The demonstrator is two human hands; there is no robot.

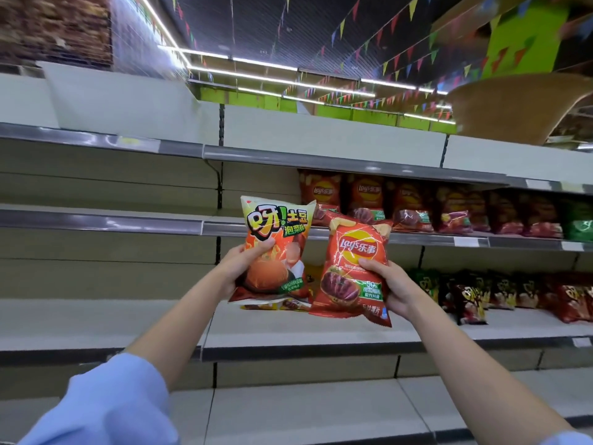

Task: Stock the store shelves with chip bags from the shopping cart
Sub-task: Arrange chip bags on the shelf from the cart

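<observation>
Orange snack bag [272, 252] gripped by left hand [239, 268] fingers | red Lay's bag [353, 268] gripped by right hand [396, 289] fingers

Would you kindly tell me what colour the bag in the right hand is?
Red, with a yellow-and-red logo: the Lay's bag, clearest in the head view.

Single head-mounted wide-angle view. It looked forward from the person's head and was tilted slightly upward, taking in the shelf rows [353, 316] and the ceiling lights [272, 64]. The shelving stood close, about at arm's reach. Both forearms entered from the bottom edge. Straight shelf edges bowed towards the frame margins.
</observation>
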